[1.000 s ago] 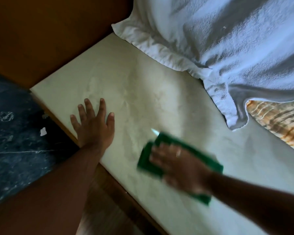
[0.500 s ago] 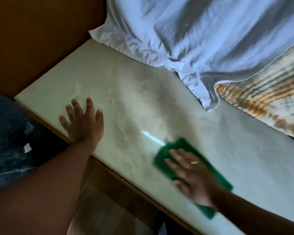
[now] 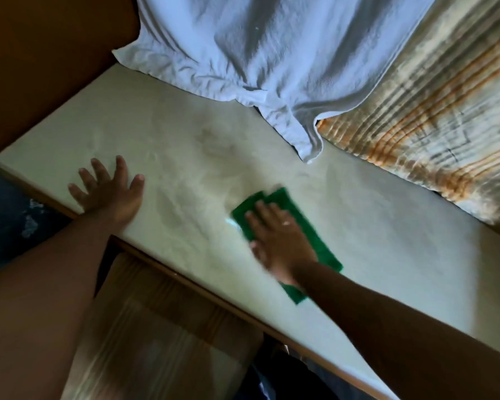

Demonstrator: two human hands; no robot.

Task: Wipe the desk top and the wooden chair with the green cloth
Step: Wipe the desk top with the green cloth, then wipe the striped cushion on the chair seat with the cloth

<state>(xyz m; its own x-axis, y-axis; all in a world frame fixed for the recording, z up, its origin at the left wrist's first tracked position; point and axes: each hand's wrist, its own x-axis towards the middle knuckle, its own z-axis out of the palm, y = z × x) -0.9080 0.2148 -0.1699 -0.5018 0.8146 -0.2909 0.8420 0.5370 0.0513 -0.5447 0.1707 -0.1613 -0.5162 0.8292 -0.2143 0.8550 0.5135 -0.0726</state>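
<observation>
The pale desk top (image 3: 387, 249) runs diagonally across the view, with faint streaks on it. My right hand (image 3: 277, 238) lies flat on the folded green cloth (image 3: 312, 238) and presses it onto the middle of the desk; a ring shows on one finger. My left hand (image 3: 110, 189) rests palm down with fingers spread near the desk's front left edge, holding nothing. A wooden surface, possibly the chair (image 3: 162, 336), shows below the desk's front edge, partly hidden by my left arm.
A white towel (image 3: 272, 50) hangs down over the back of the desk. Beside it on the right is a striped orange and beige fabric (image 3: 430, 116). A brown wooden panel (image 3: 41, 59) stands at the left, and dark speckled floor (image 3: 9, 220) lies below it.
My right hand has slid the green cloth across the desk, first rightward and then up toward the towel. My left hand stays planted. The view has shifted toward the right.
</observation>
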